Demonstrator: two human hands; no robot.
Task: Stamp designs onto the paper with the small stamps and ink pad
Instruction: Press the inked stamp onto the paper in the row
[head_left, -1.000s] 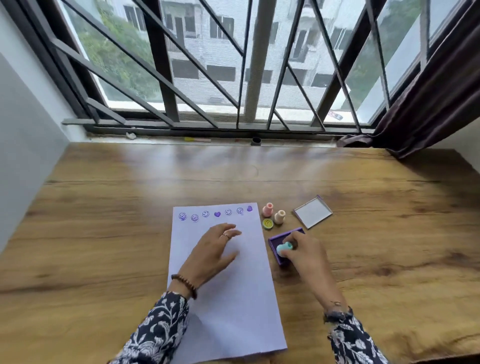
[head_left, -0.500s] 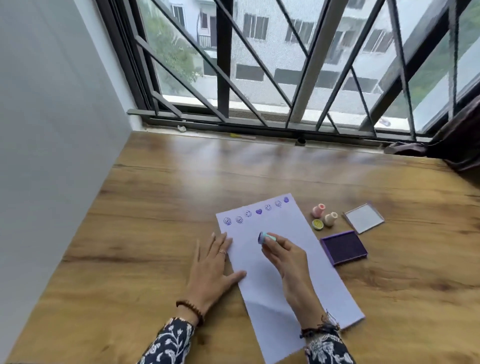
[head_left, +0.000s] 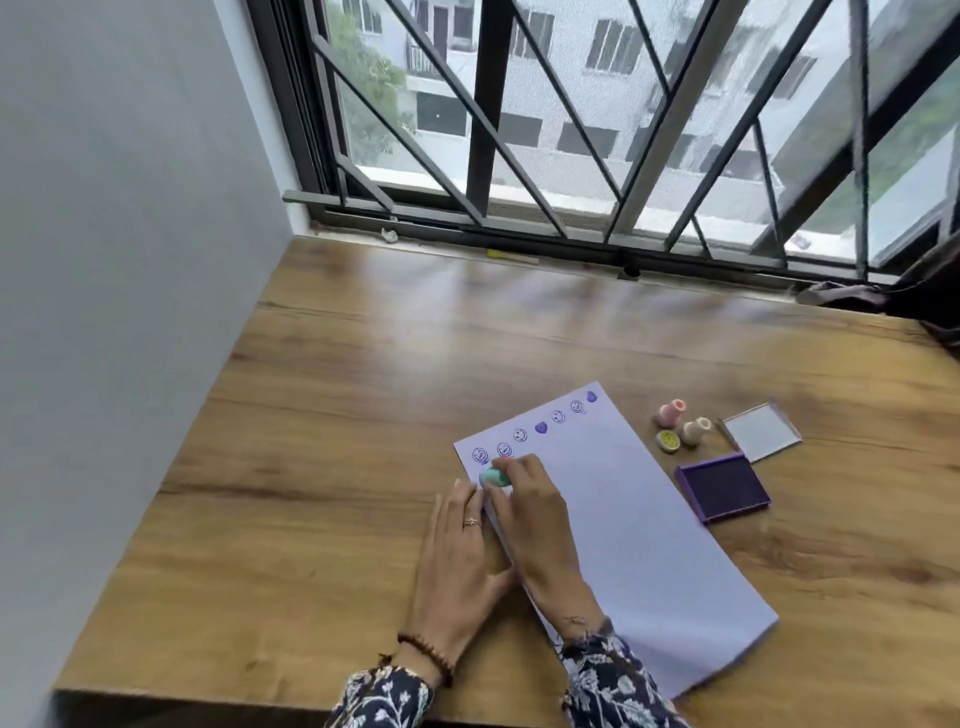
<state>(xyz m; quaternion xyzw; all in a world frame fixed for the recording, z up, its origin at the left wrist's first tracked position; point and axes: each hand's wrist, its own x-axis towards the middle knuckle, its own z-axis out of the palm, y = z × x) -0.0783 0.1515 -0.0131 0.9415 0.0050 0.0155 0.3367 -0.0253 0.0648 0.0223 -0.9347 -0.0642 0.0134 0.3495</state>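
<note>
A wooden table (head_left: 363, 415) sits under a barred window. On it lies the paper (head_left: 623, 519), a row of purple prints along its far edge. The right hand (head_left: 540, 525) pinches a small teal stamp (head_left: 494, 477) near the paper's far left corner, just below that row. The left hand (head_left: 460, 566) lies flat and open, pinning the sheet's edge. The stamp looks light and rigid, best gripped by its sides; the thin sheet would slide unless held. The ink pad (head_left: 724, 492) sits open beside the paper.

White paper (head_left: 644, 525) w/ purple prints, teal stamp (head_left: 494, 477), purple ink pad (head_left: 724, 492), pink, cream, maybe yellow-green stamps (head_left: 681, 427)
</note>
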